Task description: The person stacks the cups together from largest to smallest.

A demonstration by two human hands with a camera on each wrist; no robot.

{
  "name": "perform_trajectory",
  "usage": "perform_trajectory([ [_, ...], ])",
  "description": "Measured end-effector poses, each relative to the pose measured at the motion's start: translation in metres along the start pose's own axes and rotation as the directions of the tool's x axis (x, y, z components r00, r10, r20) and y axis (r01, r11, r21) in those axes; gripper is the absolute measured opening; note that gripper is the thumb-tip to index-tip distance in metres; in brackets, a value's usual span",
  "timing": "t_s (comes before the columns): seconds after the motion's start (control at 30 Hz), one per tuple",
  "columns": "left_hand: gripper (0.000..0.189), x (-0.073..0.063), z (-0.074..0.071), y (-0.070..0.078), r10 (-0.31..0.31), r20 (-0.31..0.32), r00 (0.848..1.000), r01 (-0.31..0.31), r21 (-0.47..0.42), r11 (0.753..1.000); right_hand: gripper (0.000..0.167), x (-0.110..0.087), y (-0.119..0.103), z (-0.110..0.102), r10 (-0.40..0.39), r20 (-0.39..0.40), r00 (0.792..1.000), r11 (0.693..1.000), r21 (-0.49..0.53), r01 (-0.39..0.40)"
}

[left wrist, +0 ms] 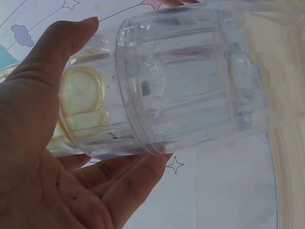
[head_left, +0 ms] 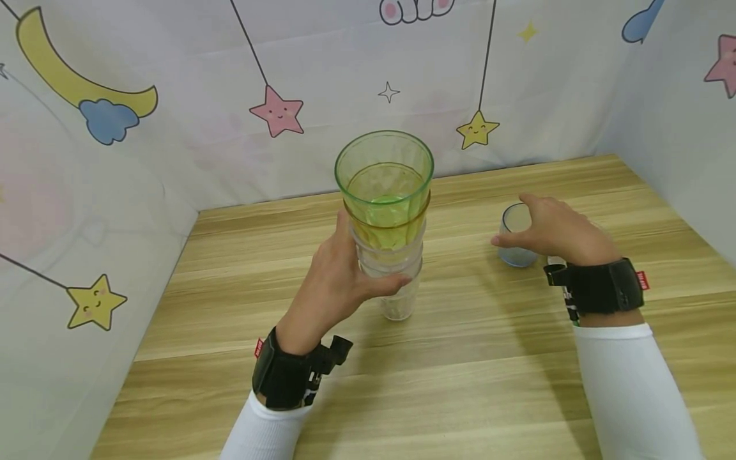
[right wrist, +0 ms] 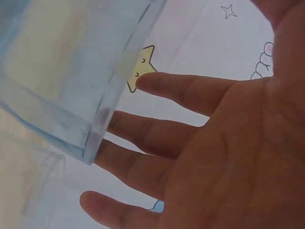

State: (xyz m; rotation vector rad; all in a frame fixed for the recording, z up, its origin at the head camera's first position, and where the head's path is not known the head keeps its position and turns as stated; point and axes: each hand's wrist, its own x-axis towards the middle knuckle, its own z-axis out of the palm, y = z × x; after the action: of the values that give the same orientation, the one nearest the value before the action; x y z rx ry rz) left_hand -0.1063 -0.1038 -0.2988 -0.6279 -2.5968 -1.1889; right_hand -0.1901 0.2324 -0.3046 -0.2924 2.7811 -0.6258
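Nested tumblers (head_left: 388,223) formed a tall, see-through stack near the middle of the head view: a green tumbler (head_left: 384,154) uppermost, an amber tumbler (head_left: 368,235) around it, and clear tumblers (left wrist: 190,86) with ribbed sides below. The left grip (head_left: 336,275) was curled round the stack, thumb across its front; whether the base met the tabletop (head_left: 460,358) could not be told. Off to the right, a blue-tinted tumbler (head_left: 517,257) with a darker rim stood upright on the tabletop, the right grip (head_left: 554,230) wide beside it, contact unclear. Black straps (head_left: 604,287) circled both wrists above white sleeves (head_left: 629,383). Yellow-brown wood grain streaked the tabletop. White fabric (head_left: 345,57) rose behind and at both sides, printed with a yellow crescent moon (head_left: 54,70), a blue cloud (head_left: 108,120) and hanging pink and yellow stars (head_left: 278,113).
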Motion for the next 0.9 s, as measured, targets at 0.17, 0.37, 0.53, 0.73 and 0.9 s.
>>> perform_trajectory([
  [0.17,0.106,-0.0002,0.0,0.0004,-0.003,0.001,1.0,0.003,-0.001,1.0,0.103,0.0019,0.0033,0.0001,-0.005,0.0,1.0,1.0,-0.008,0.005],
  [0.37,0.105,-0.0005,0.0,0.0006,-0.007,-0.001,1.0,0.007,-0.007,1.0,0.096,0.0048,0.0069,-0.0003,-0.005,-0.009,1.0,1.0,-0.026,0.004],
  [0.53,0.106,-0.0004,-0.0001,0.0005,-0.005,-0.002,1.0,0.005,-0.013,1.0,0.094,0.0064,0.0072,0.0002,-0.02,-0.028,0.999,1.0,-0.025,0.02],
  [0.73,0.107,0.0002,-0.0006,0.0011,-0.01,0.001,1.0,0.01,-0.014,1.0,0.094,0.0064,0.0056,-0.0001,-0.04,-0.054,0.998,0.999,0.0,0.04],
  [0.9,0.107,0.0003,-0.0014,0.0017,-0.015,0.007,1.0,0.015,-0.013,1.0,0.094,0.0056,0.004,-0.0006,-0.058,-0.086,0.995,0.998,0.013,0.06],
])
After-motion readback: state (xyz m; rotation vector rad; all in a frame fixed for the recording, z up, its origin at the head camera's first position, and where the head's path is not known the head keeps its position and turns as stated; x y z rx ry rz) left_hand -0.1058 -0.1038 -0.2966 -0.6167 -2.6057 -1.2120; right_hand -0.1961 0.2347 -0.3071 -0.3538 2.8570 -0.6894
